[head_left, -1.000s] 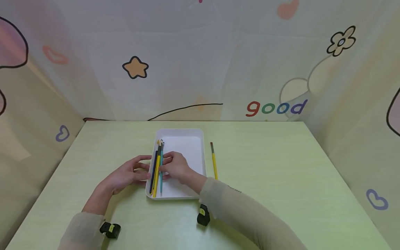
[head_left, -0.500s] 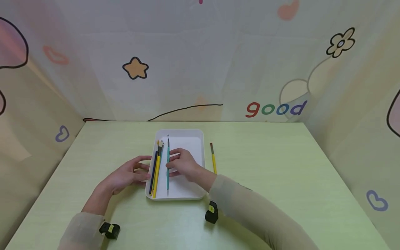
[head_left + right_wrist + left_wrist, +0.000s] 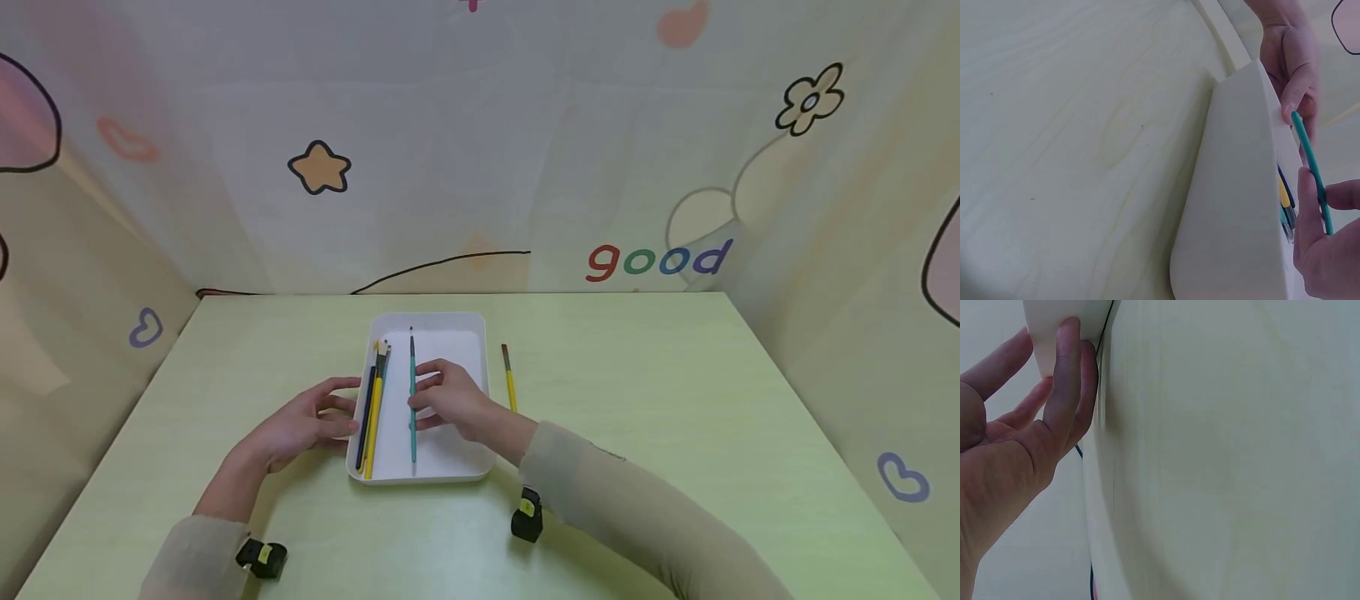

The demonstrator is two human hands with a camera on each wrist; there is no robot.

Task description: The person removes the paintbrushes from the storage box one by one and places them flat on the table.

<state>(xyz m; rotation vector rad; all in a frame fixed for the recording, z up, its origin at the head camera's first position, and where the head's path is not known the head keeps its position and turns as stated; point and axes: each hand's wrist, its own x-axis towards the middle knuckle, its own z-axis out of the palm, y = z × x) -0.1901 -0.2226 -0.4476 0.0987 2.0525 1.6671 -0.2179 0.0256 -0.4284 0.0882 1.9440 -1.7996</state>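
My right hand (image 3: 461, 404) pinches a slim teal paintbrush (image 3: 412, 367) upright along the view, over the white tray (image 3: 450, 333). In the right wrist view, thumb and fingers meet on the brush's teal handle (image 3: 1308, 147), above the tray's rim. On the tray's left side lie several paintbrushes, among them a yellow brush (image 3: 373, 425) and a dark blue one (image 3: 365, 417); they partly overlap. My left hand (image 3: 300, 425) touches the tray's left wall with its fingers spread. Seen from the left wrist, the fingertips rest against the tray's outer side (image 3: 1082, 309).
Right of the tray, a yellow-handled paintbrush (image 3: 511, 383) lies on the pale green table (image 3: 637, 375), its lower end hidden by my right arm. A patterned curtain (image 3: 450, 167) stands behind the table and along both sides.
My right hand has taken the teal paintbrush from the group at the tray's left and carried it right, toward the tray's middle. The left hand stays at the tray's left wall.
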